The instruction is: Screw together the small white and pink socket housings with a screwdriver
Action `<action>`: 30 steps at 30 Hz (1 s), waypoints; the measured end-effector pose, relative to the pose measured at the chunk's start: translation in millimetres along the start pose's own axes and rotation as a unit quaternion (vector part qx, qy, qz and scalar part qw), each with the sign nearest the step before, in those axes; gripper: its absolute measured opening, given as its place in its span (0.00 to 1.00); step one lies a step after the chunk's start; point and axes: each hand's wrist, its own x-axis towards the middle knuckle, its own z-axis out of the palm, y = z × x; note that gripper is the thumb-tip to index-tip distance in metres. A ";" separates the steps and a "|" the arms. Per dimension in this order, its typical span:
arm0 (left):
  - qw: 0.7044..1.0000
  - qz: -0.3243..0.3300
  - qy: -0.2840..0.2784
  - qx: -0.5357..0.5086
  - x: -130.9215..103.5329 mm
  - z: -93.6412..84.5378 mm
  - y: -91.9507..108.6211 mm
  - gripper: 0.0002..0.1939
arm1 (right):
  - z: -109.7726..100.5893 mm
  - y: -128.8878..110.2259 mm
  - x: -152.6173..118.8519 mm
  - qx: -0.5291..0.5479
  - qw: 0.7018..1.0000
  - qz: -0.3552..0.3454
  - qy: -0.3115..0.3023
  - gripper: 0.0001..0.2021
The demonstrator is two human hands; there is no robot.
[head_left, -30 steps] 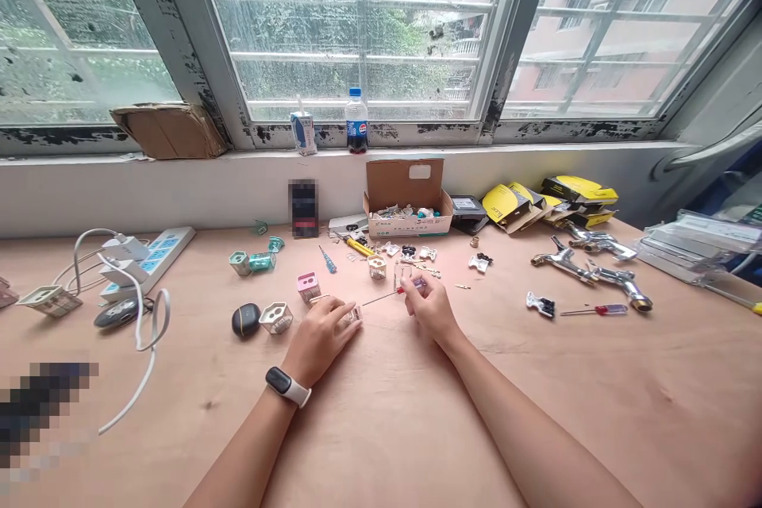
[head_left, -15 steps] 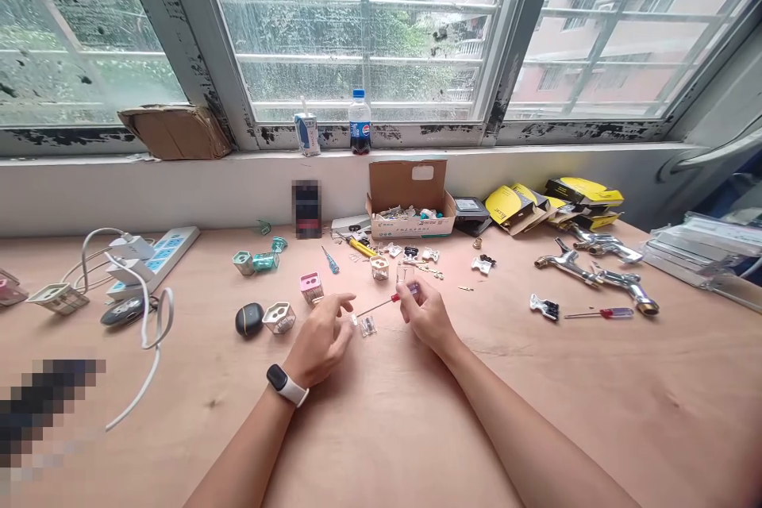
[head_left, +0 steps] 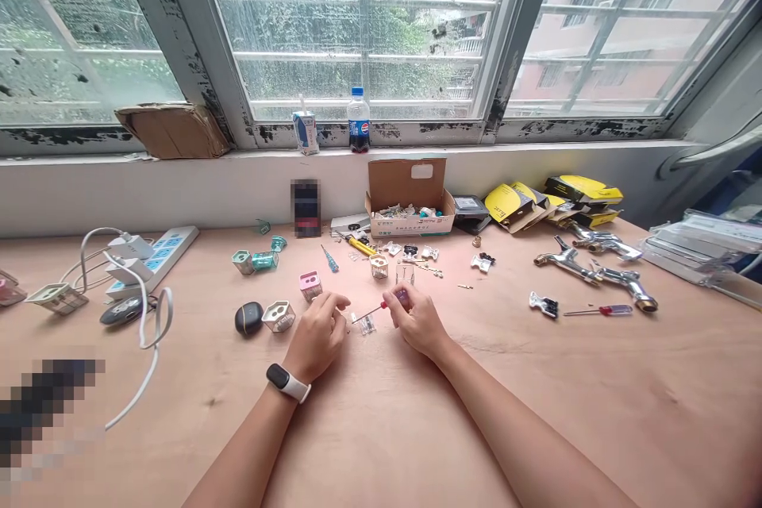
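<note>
Though still pinched by the right hand (head_left: 420, 321), screwdriver (head_left: 373, 311) now over clear part (head_left: 367, 326), left hand (head_left: 317, 335) half-spread.

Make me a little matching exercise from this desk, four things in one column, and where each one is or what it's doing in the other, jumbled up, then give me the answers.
Things
1. Right hand
2. Left hand
3. Soda bottle
4. Power strip

Places and states
A. Standing on the window sill
B. Below a wrist strapped with a band
C. Lying on the left part of the table
D. Gripping a screwdriver

Right pairs: 1-D, 2-B, 3-A, 4-C
</note>
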 end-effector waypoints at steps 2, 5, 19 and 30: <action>1.000 -0.002 -0.006 0.003 -0.2 0.2 0.1 0.12 | 0.1 2.5 0.5 -0.010 1.000 0.000 0.018 0.17; 1.000 -0.005 -0.012 0.007 -0.3 0.5 -0.3 0.12 | 1.2 4.3 0.7 -0.026 1.000 -0.003 0.008 0.17; 0.999 0.007 -0.031 -0.005 -0.4 -1.9 4.5 0.10 | -8.7 10.8 7.5 0.020 0.990 0.052 0.126 0.24; 0.997 0.019 -0.069 -0.013 -1.4 -2.8 6.2 0.10 | -8.5 9.2 8.5 -0.011 0.991 0.073 0.110 0.24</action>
